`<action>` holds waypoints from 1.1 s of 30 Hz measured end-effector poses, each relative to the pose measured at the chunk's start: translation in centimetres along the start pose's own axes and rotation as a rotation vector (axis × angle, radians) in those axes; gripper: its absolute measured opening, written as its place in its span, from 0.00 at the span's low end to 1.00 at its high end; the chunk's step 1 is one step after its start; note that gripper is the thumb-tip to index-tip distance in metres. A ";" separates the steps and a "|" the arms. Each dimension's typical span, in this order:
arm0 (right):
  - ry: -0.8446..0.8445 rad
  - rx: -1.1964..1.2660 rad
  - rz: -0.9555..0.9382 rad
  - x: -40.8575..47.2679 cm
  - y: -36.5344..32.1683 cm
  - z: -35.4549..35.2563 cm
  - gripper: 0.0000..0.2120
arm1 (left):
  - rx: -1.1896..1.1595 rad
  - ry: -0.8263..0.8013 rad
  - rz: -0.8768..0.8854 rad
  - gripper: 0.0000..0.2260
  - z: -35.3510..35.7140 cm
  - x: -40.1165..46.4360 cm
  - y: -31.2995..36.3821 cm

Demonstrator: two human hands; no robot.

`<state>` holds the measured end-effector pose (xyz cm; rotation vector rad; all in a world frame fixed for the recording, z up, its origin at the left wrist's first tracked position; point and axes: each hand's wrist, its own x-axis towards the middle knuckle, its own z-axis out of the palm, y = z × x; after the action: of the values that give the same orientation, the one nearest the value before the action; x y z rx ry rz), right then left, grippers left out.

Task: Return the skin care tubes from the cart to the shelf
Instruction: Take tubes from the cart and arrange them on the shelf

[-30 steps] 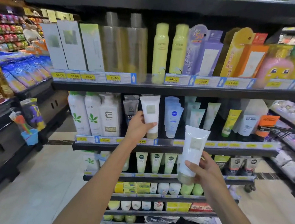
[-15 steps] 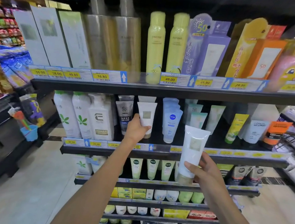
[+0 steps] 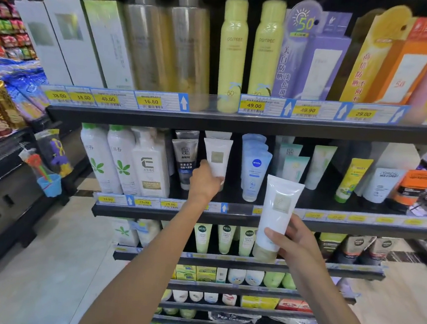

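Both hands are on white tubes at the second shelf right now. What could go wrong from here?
1. The left hand is seating its white tube in a tight slot between the grey MEN tube and the Nivea tubes; a nudge could topple either.
2. The right hand holds the second tube low, near its cap, so it might slip.

L hand (image 3: 205, 180) is gripping a white tube (image 3: 217, 157) standing on the shelf (image 3: 330, 225) btwn grey MEN tube (image 3: 184, 159) & blue tubes (image 3: 254, 170); R hand (image 3: 294, 240) is holding a 2nd white tube (image 3: 276, 214) upright, cap down.

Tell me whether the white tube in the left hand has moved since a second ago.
Yes. The white tube held by the left hand has gone deeper into the shelf, now standing between the grey men's tube and the Nivea tubes instead of in front.
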<state>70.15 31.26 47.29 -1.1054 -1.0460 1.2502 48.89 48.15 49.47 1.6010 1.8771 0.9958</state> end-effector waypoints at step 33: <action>0.087 -0.439 -0.182 9.7 -2.6 13.2 0.26 | 0.615 -0.194 0.429 0.11 -7.3 -4.7 -8.1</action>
<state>58.11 41.63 52.10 -1.3458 -1.3598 0.8388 39.28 41.55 47.28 2.4308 1.8407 0.3862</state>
